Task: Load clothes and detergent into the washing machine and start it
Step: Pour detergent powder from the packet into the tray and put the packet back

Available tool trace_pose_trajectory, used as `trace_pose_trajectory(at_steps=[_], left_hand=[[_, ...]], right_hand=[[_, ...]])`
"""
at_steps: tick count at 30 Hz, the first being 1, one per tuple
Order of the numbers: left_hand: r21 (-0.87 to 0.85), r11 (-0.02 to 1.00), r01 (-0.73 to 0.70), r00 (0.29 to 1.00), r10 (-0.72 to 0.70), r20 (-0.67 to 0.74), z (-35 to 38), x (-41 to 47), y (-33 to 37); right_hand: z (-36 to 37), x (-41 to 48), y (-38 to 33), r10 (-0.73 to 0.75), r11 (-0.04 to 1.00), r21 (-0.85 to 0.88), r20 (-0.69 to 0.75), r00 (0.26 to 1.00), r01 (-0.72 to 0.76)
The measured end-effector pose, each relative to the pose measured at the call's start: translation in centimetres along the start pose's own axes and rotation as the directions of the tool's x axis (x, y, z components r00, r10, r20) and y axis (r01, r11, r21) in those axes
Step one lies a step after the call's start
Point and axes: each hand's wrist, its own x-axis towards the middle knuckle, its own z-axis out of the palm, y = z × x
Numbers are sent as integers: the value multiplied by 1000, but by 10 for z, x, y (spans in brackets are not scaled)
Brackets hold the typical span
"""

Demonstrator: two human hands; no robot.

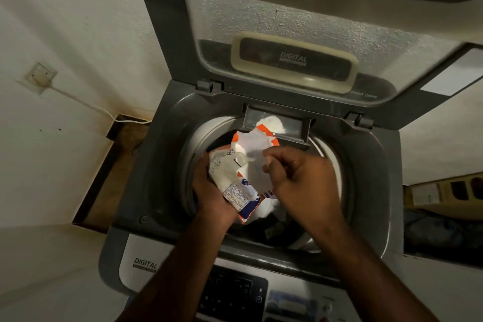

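Tucked between pale walls (78, 21): a top-loading washing machine (379, 165), lid (300, 21) raised upright at the back, drum mouth open. Held over the drum: a white and orange detergent packet (235, 185), torn mouth tilted toward the open dispenser drawer (292, 125) at the rear rim, white powder (271, 123) heaped there. Left hand (209, 188) curled under the packet; right hand (300, 180) pinching its upper flap. Clothes barely discernible below. Control panel (235, 293) along the near edge.

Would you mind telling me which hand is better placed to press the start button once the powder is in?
The right hand: it only pinches the detergent packet's torn top, while the left hand bears the packet from below.
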Motion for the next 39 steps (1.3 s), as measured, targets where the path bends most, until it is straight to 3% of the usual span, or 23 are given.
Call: trace_pose_trajectory(at_steps=[2, 5, 10, 14, 21, 29, 39], left_hand=[[15, 1000, -12, 999, 12, -42, -2, 3, 0], [20, 1000, 7, 1000, -7, 0, -5, 5, 0], [-51, 999, 19, 998, -16, 60, -9, 9, -4], [-23, 999, 31, 999, -30, 12, -9, 8, -3], [31, 996, 84, 996, -85, 7, -6, 5, 0], [29, 999, 43, 999, -43, 19, -5, 5, 1], [8, 998, 69, 997, -69, 41, -5, 2, 0]], right_hand=[[5, -1, -1, 38, 999, 29, 25, 999, -39], [1, -1, 0, 171, 964, 204, 13, 985, -170], [-25, 6, 1, 347, 800, 508, 42, 937, -319], [-51, 12, 7, 410, 719, 607, 22, 912, -338], [-66, 37, 28, 419, 754, 590, -94, 903, -289], [-9, 55, 62, 404, 814, 495, -110, 908, -303], [-16, 50, 61, 369, 834, 494, -168, 914, -246]])
